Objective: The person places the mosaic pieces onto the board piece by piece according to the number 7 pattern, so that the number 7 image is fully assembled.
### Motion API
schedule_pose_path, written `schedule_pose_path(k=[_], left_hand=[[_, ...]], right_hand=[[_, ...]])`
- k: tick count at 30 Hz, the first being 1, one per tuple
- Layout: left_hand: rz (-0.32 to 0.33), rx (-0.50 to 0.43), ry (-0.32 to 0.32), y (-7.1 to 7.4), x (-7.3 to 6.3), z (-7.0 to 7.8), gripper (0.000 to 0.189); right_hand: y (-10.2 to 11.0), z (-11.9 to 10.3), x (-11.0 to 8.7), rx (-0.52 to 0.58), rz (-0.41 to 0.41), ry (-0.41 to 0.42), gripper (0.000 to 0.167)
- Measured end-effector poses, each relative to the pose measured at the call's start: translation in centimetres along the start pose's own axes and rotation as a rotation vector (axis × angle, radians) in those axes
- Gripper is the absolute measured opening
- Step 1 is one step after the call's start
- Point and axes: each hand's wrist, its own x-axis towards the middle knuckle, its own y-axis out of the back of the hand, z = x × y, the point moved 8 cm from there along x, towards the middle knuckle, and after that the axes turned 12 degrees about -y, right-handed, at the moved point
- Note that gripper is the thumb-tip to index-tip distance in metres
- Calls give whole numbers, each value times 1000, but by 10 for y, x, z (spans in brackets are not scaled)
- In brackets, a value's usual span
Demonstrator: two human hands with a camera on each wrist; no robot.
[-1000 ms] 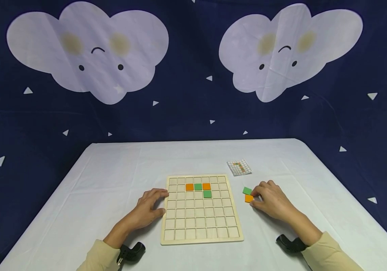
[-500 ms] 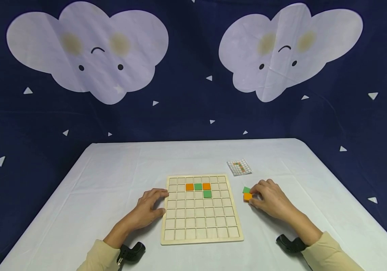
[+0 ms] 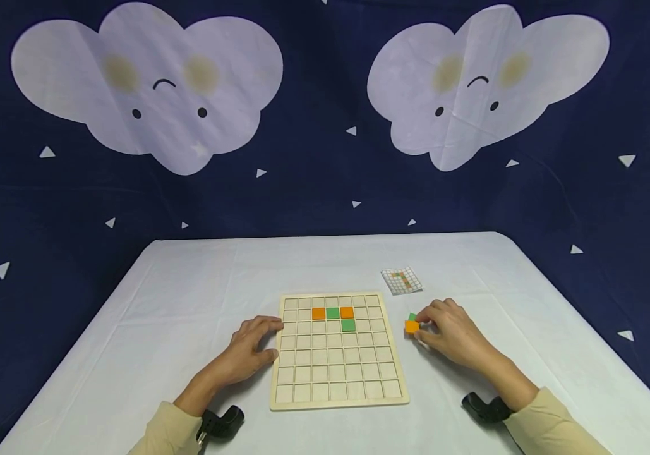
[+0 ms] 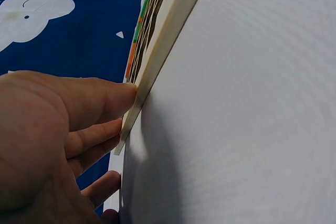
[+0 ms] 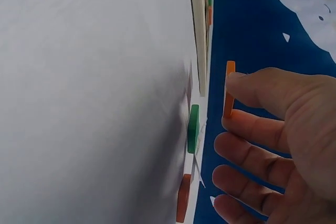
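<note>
Between thumb and index finger, my right hand (image 3: 454, 332) pinches an orange square tile (image 3: 412, 327), held above the cloth in the right wrist view. Beneath it a green tile (image 5: 193, 129) lies on the table, partly covered in the head view. Another orange tile (image 5: 184, 198) lies beyond the green one, hidden by the hand from the head camera. My left hand (image 3: 247, 351) touches the left edge of a wooden grid board (image 3: 336, 374), thumb and fingertips against its rim. In the board's upper cells sit two orange tiles (image 3: 318, 314) and two green tiles (image 3: 349, 325).
A small printed card (image 3: 402, 280) with a coloured grid pattern lies behind the board's right corner. White cloth (image 3: 199, 284) covers the table. A dark blue curtain (image 3: 319, 189) with clouds hangs behind it. Black wrist devices (image 3: 223, 423) sit at both cuffs.
My right hand has lifted the orange tile off the table and shifted it slightly left and away from me, over the green tile. The left hand and board stay still.
</note>
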Motion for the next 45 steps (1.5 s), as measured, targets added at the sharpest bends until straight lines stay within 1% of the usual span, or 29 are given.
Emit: schedule_pose_path(k=[5, 11, 22, 26, 31, 35, 39, 45], left_hand=[[5, -4, 7, -1, 0, -1, 42], [1, -4, -6, -1, 0, 0, 42], [2, 3, -20, 0, 1, 1, 42], [3, 4, -19, 0, 1, 1, 42], [1, 8, -20, 0, 1, 1, 41], [2, 11, -25, 0, 1, 1, 41], [3, 9, -23, 0, 1, 1, 41], [8, 9, -24, 1, 0, 1, 42]], right_hand=[[1, -3, 0, 11, 0, 5, 22], [1, -7, 0, 13, 3, 15, 22], [5, -18, 1, 46, 48, 63, 18], [7, -24, 2, 84, 66, 80, 18], [6, -32, 2, 164, 70, 103, 17], [6, -38, 2, 221, 89, 129, 19], [6, -45, 2, 239, 105, 155, 19], [4, -57, 3, 243, 94, 185, 20]])
